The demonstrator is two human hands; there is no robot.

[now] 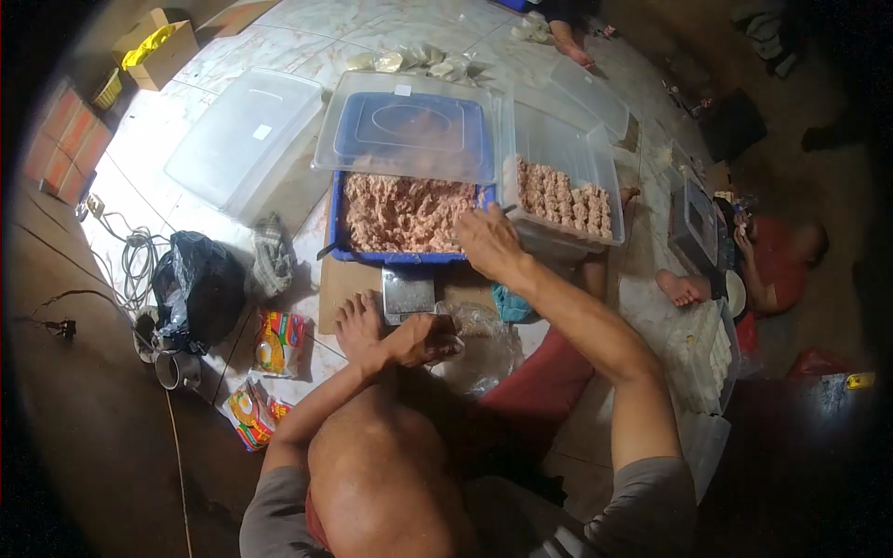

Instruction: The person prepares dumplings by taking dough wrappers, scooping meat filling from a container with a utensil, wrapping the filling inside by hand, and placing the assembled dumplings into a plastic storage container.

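A blue tub [337, 219] holds a mass of pinkish minced mixture [409, 212]. My right hand [490, 240] is at the tub's right front corner with its fingers curled. A short dark piece like a handle end shows beside it; what the fingers grip is hidden. My left hand [423, 340] is closed just in front of a small silver scale [407, 290], close to clear plastic bags [479, 358]. I cannot make out what is inside its fingers. To the right, a clear plastic box [556, 139] contains rows of shaped pinkish lumps [563, 200].
A lid [409, 121] covers the tub's far part; another clear lid [244, 139] lies left. Noodle packets [279, 342], a black bag [197, 290], a metal mug [177, 370] and cables [138, 249] are at left. Another person [777, 265] sits at right beside a box [696, 223].
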